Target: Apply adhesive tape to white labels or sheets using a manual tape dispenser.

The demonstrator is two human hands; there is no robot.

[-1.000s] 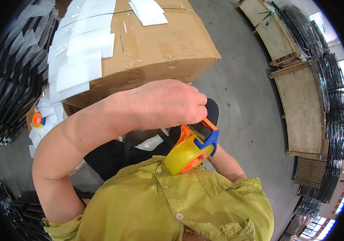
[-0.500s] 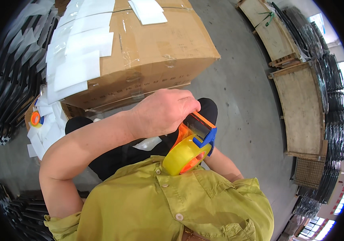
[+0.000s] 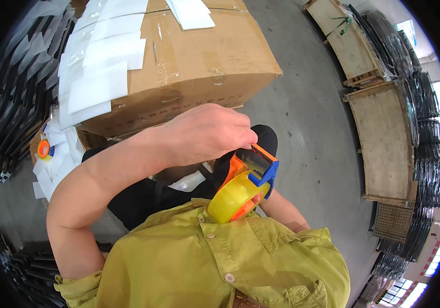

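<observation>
In front of my chest is a tape dispenser (image 3: 265, 173) with an orange and blue frame, a toothed orange edge and a large roll of yellowish clear packing tape (image 3: 230, 197). My left hand (image 3: 213, 132) reaches across from the left, back of the hand upward. Its fingers are pinched at the corner of the toothed edge, seemingly on the tape's end; the clear film is hard to make out. From the right, my right forearm (image 3: 285, 211) runs behind the dispenser, where the right hand grips it, mostly hidden by the roll. A white piece of foam (image 3: 189, 180) shows below my left arm.
A big cardboard box (image 3: 209, 56) stands ahead, with white foam sheets (image 3: 99, 87) on its left side. Another orange-cored tape roll (image 3: 44, 149) lies among white sheets at left. Black frames (image 3: 12, 102) stack at far left; wooden crates (image 3: 381, 138) line the right.
My left hand has shifted slightly up, its wrist turned a little, fingertips still at the toothed edge. The dispenser has moved barely at all.
</observation>
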